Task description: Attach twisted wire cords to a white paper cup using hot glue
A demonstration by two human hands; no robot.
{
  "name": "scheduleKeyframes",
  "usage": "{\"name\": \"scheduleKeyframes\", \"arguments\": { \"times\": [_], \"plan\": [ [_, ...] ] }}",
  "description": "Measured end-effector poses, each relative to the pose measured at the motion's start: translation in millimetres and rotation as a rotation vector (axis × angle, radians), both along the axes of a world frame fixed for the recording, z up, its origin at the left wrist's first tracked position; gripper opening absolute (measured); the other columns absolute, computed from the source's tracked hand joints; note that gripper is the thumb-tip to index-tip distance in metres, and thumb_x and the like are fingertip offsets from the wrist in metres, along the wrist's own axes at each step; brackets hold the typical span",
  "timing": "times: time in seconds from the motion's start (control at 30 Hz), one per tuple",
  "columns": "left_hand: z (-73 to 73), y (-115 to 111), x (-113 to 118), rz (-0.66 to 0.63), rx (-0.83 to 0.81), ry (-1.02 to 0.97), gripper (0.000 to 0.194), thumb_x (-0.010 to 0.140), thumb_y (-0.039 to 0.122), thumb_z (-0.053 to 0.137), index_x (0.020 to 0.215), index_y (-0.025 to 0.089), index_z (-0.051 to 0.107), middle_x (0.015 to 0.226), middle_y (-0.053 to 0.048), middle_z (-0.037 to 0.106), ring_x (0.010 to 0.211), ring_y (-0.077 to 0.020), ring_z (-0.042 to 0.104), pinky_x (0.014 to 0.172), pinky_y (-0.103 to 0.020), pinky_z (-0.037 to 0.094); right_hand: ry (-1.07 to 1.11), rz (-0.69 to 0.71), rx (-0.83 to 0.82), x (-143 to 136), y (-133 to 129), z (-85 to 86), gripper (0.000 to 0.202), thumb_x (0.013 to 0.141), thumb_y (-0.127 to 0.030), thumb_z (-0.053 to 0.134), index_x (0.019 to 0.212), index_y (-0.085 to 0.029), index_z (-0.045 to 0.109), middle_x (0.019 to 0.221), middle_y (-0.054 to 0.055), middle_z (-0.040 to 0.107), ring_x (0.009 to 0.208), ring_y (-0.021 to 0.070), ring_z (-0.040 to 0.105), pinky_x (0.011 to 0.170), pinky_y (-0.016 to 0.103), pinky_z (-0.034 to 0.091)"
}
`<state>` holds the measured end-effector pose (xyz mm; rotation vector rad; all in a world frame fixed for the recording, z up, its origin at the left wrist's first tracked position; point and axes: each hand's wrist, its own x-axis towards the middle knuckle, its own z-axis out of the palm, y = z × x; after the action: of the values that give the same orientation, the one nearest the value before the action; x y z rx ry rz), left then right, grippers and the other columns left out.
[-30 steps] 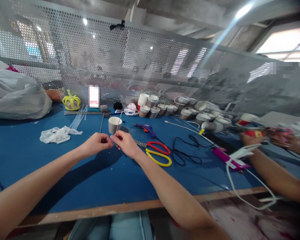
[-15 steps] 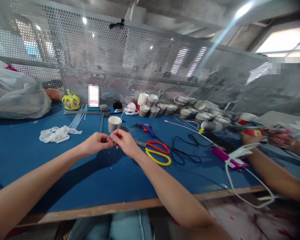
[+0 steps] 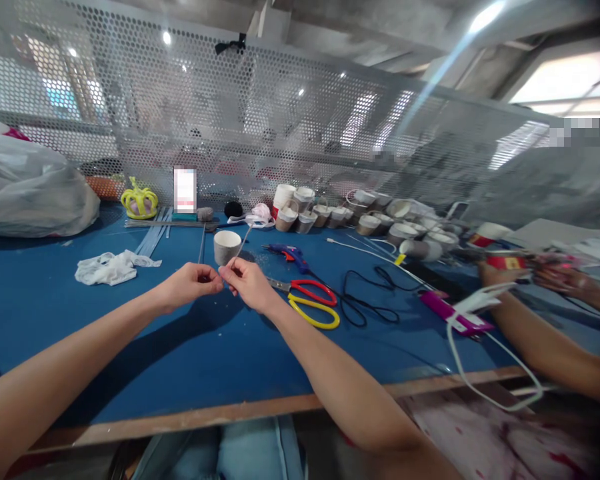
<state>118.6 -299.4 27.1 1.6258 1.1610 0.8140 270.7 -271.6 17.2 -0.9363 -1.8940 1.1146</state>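
My left hand and my right hand meet fingertip to fingertip over the blue table. Thin strands rise from the pinched fingers of my right hand. A thin strip stands up by my left hand, whose fingers are pinched; what lies between them is too small to make out. Just behind the hands stands a small whitish cup. To the right of my right hand are scissors with one red and one yellow handle, and a blue glue gun.
Many small cups stand along the back mesh. White cloth, a yellow crown-like piece and a plastic bag are at left. Black cable, a purple power strip and another person's arm are at right.
My fingertips have drawn very slightly apart, and the strand in my right hand leans further right. The whole view has shifted a little.
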Motion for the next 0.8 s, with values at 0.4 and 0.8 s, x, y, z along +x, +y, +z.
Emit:
{"name": "scheduleKeyframes", "arguments": {
  "times": [0.4, 0.8],
  "plan": [
    [1.0, 4.8, -7.4, -0.051, 0.089, 0.093, 0.019, 0.068, 0.031, 0.053, 0.064, 0.013, 0.054, 0.061, 0.003, 0.051, 0.057, -0.0092, 0.042, 0.056, -0.022, 0.033, -0.023, -0.035, -0.005, 1.2, -0.9, 2.8, 0.027, 0.076, -0.042, 0.048, 0.065, -0.017, 0.043, 0.047, -0.006, 0.041, 0.04, 0.0071, 0.04, 0.041, 0.02, 0.033],
    [2.2, 2.0, -4.7, -0.042, 0.097, 0.085, 0.017, 0.065, 0.029, 0.054, 0.059, 0.013, 0.052, 0.055, 0.004, 0.047, 0.052, -0.008, 0.039, 0.051, -0.021, 0.031, -0.1, -0.092, 0.097, 0.2, -0.6, 2.7, 0.029, 0.076, -0.041, 0.049, 0.062, -0.017, 0.044, 0.045, -0.006, 0.039, 0.04, 0.006, 0.036, 0.042, 0.02, 0.027]
  ]
}}
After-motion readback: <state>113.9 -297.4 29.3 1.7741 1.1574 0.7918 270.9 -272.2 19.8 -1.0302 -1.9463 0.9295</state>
